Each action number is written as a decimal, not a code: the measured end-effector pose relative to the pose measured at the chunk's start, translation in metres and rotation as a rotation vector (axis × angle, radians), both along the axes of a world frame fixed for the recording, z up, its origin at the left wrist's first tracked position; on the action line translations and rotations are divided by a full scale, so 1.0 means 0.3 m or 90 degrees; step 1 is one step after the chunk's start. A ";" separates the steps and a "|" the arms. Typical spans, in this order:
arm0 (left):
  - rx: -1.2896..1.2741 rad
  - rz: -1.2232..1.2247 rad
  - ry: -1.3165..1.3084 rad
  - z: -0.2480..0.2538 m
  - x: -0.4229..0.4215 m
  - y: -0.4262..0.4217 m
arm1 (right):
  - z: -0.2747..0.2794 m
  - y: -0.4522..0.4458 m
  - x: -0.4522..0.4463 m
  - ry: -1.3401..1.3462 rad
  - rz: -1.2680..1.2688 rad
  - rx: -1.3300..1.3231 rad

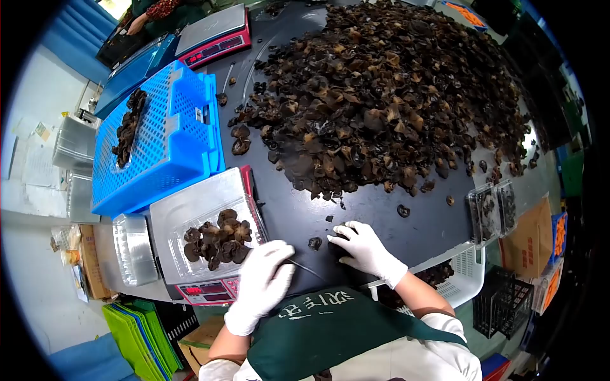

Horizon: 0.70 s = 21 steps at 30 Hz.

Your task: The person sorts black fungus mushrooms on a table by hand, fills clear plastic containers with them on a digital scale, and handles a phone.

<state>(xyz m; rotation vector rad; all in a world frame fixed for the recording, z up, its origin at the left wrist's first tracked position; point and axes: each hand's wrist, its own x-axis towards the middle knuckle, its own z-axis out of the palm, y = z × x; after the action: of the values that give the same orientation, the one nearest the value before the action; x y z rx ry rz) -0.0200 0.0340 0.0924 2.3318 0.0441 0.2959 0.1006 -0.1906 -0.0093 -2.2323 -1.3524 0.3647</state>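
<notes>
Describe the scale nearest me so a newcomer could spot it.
Find the blue basket left of the big mushroom pile. The scale is just on its near side. Unlike the other red scale, beyond the basket, it carries a clear tray.

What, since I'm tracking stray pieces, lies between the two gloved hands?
Head view: between left hand and right hand, a small dark piece and, lower down, a thin line on the tabletop.
</notes>
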 end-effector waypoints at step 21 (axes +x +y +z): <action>0.197 -0.203 0.147 -0.427 0.065 -0.248 | -0.098 -0.039 -0.101 -0.019 -0.312 0.111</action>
<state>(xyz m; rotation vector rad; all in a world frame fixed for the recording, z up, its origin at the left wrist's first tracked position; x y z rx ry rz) -0.0004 -0.0403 -0.0357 2.6195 -0.2770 -0.1362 0.0702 -0.2023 -0.0388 -2.3281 -0.7732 0.0359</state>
